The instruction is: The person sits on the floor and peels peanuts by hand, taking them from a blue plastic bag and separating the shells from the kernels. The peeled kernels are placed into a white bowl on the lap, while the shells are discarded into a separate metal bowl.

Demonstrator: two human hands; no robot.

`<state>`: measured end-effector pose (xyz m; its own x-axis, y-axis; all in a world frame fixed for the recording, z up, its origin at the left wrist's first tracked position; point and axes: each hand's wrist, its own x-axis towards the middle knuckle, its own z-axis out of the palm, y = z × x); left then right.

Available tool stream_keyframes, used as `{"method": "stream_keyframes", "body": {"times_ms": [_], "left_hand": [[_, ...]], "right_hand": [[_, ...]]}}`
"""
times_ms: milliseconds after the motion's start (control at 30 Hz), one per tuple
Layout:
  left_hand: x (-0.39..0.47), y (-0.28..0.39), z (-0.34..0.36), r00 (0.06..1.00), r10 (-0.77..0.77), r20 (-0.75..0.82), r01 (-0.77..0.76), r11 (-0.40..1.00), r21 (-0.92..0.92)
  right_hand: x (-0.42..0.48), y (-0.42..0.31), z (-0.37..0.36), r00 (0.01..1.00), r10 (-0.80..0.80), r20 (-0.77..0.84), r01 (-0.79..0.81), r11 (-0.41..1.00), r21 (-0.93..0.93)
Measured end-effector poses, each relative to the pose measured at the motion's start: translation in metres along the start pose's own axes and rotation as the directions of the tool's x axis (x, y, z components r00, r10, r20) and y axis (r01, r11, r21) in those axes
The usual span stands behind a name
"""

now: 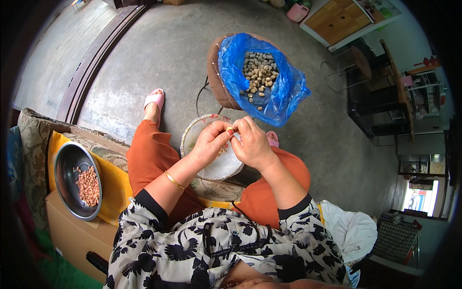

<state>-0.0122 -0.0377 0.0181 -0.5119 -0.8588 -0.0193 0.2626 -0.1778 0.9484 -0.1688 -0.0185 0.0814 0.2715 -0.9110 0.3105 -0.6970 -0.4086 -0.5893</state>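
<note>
My left hand and my right hand meet at the fingertips over a lined bin. Between them they pinch a peanut; the fingers hide most of it. The bin stands between my knees, with a pale plastic liner and some shell bits inside, partly behind my hands. Beyond it, an open blue plastic bag holds many peanuts in their shells. At my left, a metal bowl contains shelled reddish peanut kernels.
The blue bag rests on a brown padded stool. Under the bowl are a yellow cloth and a cardboard box. White cloth lies at my right. A table and a chair stand farther right.
</note>
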Motion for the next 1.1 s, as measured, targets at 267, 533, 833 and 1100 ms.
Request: {"method": "stream_keyframes", "body": {"times_ms": [267, 533, 833, 1100], "left_hand": [[-0.004, 0.004, 0.006, 0.984, 0.147, 0.097, -0.160, 0.976, 0.147], [-0.014, -0.009, 0.007, 0.993, 0.051, 0.106, -0.059, 0.995, 0.074], [-0.007, 0.007, 0.003, 0.963, 0.230, 0.141, -0.265, 0.904, 0.335], [-0.003, 0.028, -0.001, 0.939, 0.169, 0.298, -0.298, 0.832, 0.467]], "right_hand": [[0.002, 0.013, 0.001, 0.991, 0.107, 0.085, -0.118, 0.984, 0.136], [0.001, 0.005, 0.015, 0.993, 0.115, 0.033, -0.119, 0.978, 0.170], [0.002, 0.019, 0.028, 0.988, 0.126, 0.093, -0.156, 0.849, 0.505], [-0.007, 0.031, -0.001, 0.637, 0.144, 0.758, -0.769, 0.041, 0.638]]}}
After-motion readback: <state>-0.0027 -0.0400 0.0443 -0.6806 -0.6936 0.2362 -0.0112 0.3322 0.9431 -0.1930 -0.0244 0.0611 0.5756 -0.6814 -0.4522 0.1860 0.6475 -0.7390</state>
